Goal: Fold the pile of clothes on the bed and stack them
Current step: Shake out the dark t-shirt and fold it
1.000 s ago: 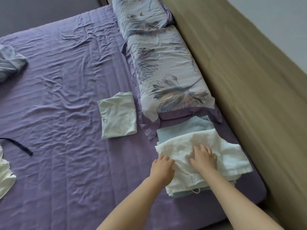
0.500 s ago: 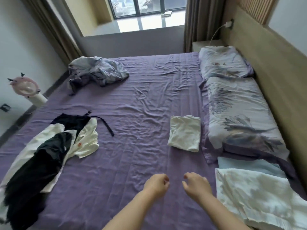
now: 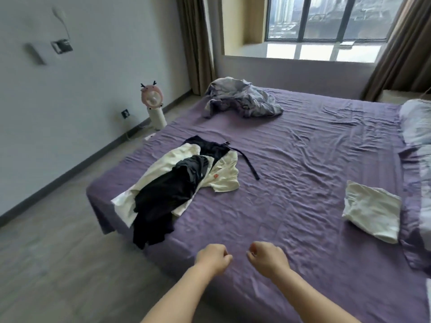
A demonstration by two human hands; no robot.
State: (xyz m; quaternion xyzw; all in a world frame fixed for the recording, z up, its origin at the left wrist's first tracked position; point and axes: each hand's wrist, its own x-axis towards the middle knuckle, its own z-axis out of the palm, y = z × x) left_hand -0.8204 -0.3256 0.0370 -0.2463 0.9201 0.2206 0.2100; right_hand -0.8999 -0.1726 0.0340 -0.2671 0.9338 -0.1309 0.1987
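Floral pillow (image 3: 417,122) — cut off, right edge

Both bare forearms reach forward, left hand (image 3: 213,257) and right hand (image 3: 268,258) side by side, fingers curled in loose-looking fists, holding nothing as far as I can tell.
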